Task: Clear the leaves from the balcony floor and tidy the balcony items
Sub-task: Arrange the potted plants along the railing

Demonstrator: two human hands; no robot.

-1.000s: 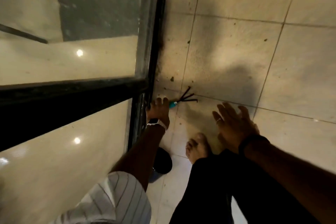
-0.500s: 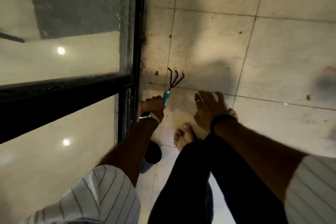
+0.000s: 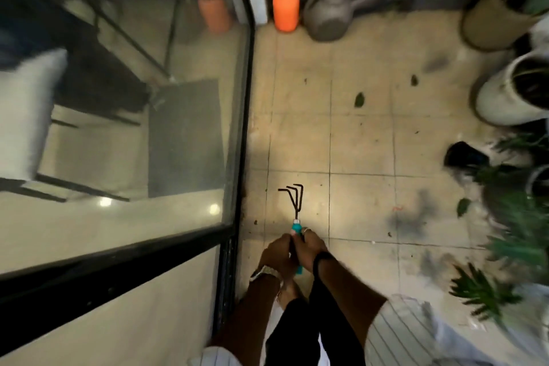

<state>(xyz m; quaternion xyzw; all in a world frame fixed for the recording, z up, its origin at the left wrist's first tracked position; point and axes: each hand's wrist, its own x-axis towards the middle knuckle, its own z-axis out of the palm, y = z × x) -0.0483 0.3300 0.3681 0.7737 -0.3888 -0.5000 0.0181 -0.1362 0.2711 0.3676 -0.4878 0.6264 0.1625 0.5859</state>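
Both hands on the rake [image 3: 294, 205] here, low over the balcony floor [image 3: 361, 142] and close to the glass door [image 3: 148, 116] along its left edge. The left hand [image 3: 277, 252] curls round the teal handle from the door side, a watch on that wrist. The right hand [image 3: 307, 246] wraps the same handle from the other side, ring finger up near the top of the grip, a dark band on the wrist. The two hands sit touching each other, fingers folded tight on the handle, so both are holding the rake. Its black prongs point away from the person, bent tips turned toward the door; whether they touch the tiles, I cannot tell.

Leaves out on the floor: one [image 3: 359, 99] lies in the middle of the tiles, well ahead of the prongs, a smaller one [image 3: 413, 79] beyond it toward the right, and another [image 3: 462, 205] near the plants at the right edge. Dark smudges and crumbs of soil dot the tiles between them.

At the far edge, an orange sprayer [image 3: 285, 6] stands upright in the corner by the door frame, with a grey watering can [image 3: 332, 13] just beside it, spout aimed right. Along the right edge there is a tan pot [image 3: 493, 18] at the far corner, a white pot [image 3: 505, 98] nearer, then a small black pot [image 3: 463, 154] tipped on its side by the blurred green plants [image 3: 517, 235].
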